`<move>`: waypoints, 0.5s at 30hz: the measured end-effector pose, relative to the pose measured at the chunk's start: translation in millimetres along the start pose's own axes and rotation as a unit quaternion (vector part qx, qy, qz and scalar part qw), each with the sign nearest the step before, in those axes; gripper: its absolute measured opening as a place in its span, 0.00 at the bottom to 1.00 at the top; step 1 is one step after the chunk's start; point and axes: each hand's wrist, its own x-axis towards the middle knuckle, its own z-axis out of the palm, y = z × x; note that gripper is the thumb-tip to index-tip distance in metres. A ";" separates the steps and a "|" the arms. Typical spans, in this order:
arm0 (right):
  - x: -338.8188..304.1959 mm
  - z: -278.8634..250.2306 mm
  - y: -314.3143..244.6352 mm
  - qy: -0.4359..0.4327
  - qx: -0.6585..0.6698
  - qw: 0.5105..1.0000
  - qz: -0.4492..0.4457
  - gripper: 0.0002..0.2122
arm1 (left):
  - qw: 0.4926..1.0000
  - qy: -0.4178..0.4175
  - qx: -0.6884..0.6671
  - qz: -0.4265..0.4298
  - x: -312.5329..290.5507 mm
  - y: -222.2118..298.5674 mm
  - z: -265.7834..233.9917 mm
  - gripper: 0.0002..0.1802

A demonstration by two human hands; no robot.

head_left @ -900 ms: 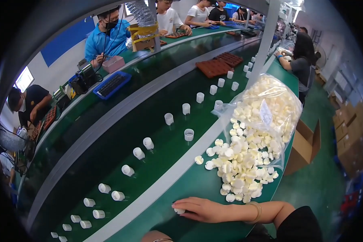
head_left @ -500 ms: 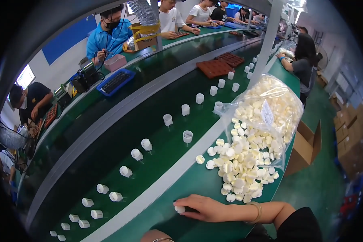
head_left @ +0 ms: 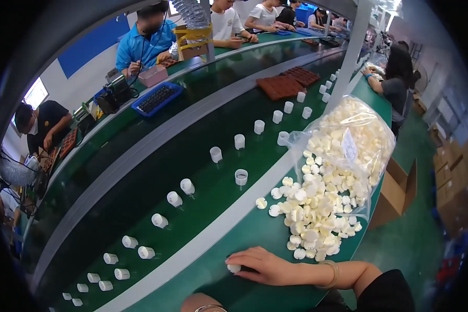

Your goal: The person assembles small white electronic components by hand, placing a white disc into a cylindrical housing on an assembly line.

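My right hand rests low over the green worktop at the lower middle. Its fingers close on a small white disc at their tips. Of my left hand only the back by the wrist shows at the lower edge, next to a bracelet; its fingers are hidden. Beyond my right hand lies a heap of cream-white discs, spilling from a clear plastic bag. A few loose discs lie at the heap's left side. White cylindrical cups stand in loose rows on the dark green conveyor belt to my left.
A pale rail separates the worktop from the belt. Reddish-brown trays lie farther along the belt. An upright post stands behind the bag. An open carton sits at the right. Several people work along the far side; another works ahead right.
The cups have shifted slightly toward the lower left relative to the worktop. My right hand stays nearly in place with the disc. The whole view has turned a little.
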 end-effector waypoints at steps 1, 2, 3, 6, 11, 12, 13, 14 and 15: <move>0.3 0.3 -0.2 -0.002 0.006 1.000 -0.001 0.21 | 0.999 0.012 -0.034 0.009 -0.3 -0.4 0.7 0.10; 0.6 0.6 -0.6 -0.002 0.006 1.000 -0.002 0.21 | 0.999 0.012 -0.033 0.009 -0.3 0.9 0.4 0.10; 0.3 -0.2 -0.5 -0.003 0.002 1.000 -0.005 0.21 | 0.992 -0.030 0.122 0.005 -0.5 1.7 -0.7 0.10; -0.4 -1.3 0.2 -0.012 -0.006 1.000 -0.007 0.21 | 0.992 -0.051 0.119 -0.006 0.6 -1.0 -4.8 0.10; -2.7 2.4 3.8 -0.023 -0.027 0.999 -0.014 0.21 | 0.996 -0.071 -0.047 -0.038 2.5 -2.0 -6.9 0.10; -3.1 2.3 3.4 -0.028 -0.030 0.999 -0.011 0.21 | 0.997 -0.053 -0.038 -0.030 1.8 -1.5 -6.0 0.11; -3.4 2.2 3.1 -0.034 -0.033 0.999 -0.007 0.21 | 0.999 -0.035 -0.029 -0.021 1.1 -0.9 -5.0 0.11; -3.8 2.1 3.1 -0.034 -0.034 0.999 -0.007 0.21 | 0.999 -0.035 -0.029 -0.022 0.3 -0.4 -3.9 0.11; -3.9 2.0 3.7 -0.032 -0.035 0.999 -0.010 0.21 | 0.999 -0.023 -0.026 -0.027 -0.5 -0.3 -2.6 0.11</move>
